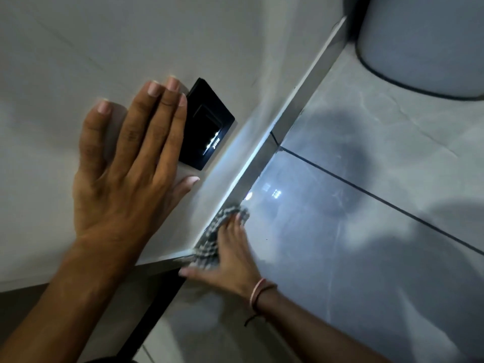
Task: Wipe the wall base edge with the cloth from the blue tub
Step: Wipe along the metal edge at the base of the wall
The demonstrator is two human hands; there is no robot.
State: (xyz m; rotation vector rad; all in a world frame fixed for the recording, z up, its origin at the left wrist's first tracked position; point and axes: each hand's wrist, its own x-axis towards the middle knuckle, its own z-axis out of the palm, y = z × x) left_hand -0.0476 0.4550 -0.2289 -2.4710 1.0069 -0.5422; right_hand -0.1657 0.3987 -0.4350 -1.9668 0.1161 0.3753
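Left hand closest to lens, flat on the wall, palm down, fingers spread and straight, gripping nothing. Its fingertips partly overlap the edge of a black wall plate with a lit strip along one side.

Largest surfaces: pale wall around the flat hand; grey glossy floor tiles with dark grout lines on the far side of the working hand, light glare reflected just beyond the cloth. Round pale bin with a dark bottom rim stands on the floor well beyond the cloth, close to the wall.

Wall base edge: a grey skirting strip running from under the cloth away toward the bin.

Right hand presses down on the cloth, fingers extended over it rather than curled; thumb splayed out near the wall corner. Cloth is checked grey-and-white, bunched, pinned between the hand and the skirting where it meets the floor. Motion blur here.

Thin pink and dark bands on the right wrist.
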